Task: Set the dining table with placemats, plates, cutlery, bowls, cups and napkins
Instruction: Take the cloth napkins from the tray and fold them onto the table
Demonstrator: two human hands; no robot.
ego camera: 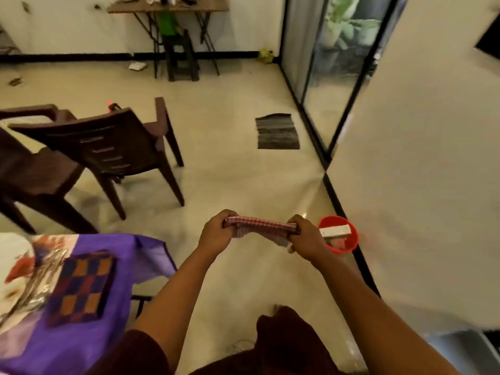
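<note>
Pale polished floor (238, 109) underfoot, white walls, glass door (332, 77) on the right. Red-checked napkin (259, 226) stretched level between both hands above the floor: left hand (216, 234) with fingers curled round its left end, right hand (303, 236) clenched round its right end, loose folds hanging beneath the taut top edge. Red bowl (349, 242) just beyond the right hand, by the wall base, with a white bar lying across its rim. Lower left, table under a purple cloth (108, 334), bearing one dark checked placemat (81, 288) and blurred cutlery (32, 288) beside it. Two brown plastic chairs (113, 150) at left, well apart from the hands. One striped grey mat (277, 131) near the door; one folding table (167, 8) against the far wall.
</note>
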